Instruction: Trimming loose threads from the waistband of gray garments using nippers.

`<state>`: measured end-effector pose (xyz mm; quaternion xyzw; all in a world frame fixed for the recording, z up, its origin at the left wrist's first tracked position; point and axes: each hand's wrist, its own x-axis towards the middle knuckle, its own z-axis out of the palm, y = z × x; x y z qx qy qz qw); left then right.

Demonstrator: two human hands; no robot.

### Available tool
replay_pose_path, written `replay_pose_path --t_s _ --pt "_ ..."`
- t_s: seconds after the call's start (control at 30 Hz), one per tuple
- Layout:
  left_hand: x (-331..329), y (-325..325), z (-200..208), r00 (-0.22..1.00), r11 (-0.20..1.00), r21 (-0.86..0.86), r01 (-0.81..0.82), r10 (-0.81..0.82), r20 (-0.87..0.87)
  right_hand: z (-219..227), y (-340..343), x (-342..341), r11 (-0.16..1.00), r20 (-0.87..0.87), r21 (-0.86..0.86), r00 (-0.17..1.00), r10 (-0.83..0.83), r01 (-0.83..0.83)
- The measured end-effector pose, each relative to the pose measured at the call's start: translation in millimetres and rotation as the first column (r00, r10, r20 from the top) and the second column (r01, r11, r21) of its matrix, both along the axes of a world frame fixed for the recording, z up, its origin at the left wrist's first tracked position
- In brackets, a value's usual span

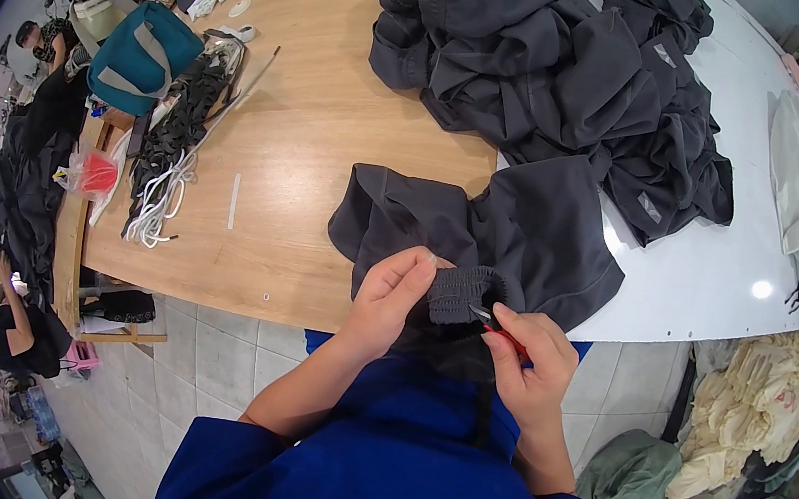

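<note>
Dark grey shorts (548,234) lie at the table's front edge, with their gathered elastic waistband (454,297) raised toward me. My left hand (389,301) pinches the left end of that waistband between thumb and fingers. In my right hand (536,362) are small thread snips with red handles (506,341). Their metal tips touch or nearly touch the waistband's edge; a thread there is too small to make out. Part of the shorts hangs below the table edge, in front of my blue top.
A large heap of dark grey garments (545,67) covers the far right of the table (299,166). White cord (161,203), a teal bag (146,55) and a red-tinted plastic bag (95,173) are at the left. Cream cloth (747,406) is piled at right. Several people work at left.
</note>
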<state>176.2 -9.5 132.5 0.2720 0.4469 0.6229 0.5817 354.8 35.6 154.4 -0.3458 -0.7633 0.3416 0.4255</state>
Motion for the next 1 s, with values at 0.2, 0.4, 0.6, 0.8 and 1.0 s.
replay_pose_path --t_s 0.2,0.4,0.6,0.8,1.0 --pt "1.0 -0.7 -0.2 1.0 1.0 0.031 -0.003 0.003 0.007 1.7 -0.1 0.2 0.999 0.022 0.045 1.0 -0.01 0.009" --pt "1.2 -0.8 0.2 1.0 0.999 0.041 0.003 -0.002 -0.007 0.5 -1.0 1.2 0.998 0.008 0.054 1.0 -0.026 0.025" --pt "1.5 -1.7 2.0 0.98 0.996 0.018 0.084 -0.079 -0.185 11.1 -7.4 -10.1 0.974 -0.175 -0.212 0.978 -0.113 0.075" --pt "2.4 -3.7 -6.6 0.937 0.992 0.006 0.125 -0.116 -0.33 -3.6 -9.2 -14.8 0.977 -0.068 -0.209 0.997 0.029 -0.042" --pt "0.6 -1.9 3.8 0.966 0.989 -0.062 0.135 -0.146 -0.212 -12.7 -9.4 -6.7 0.764 -0.48 -0.628 0.846 -0.23 -0.148"
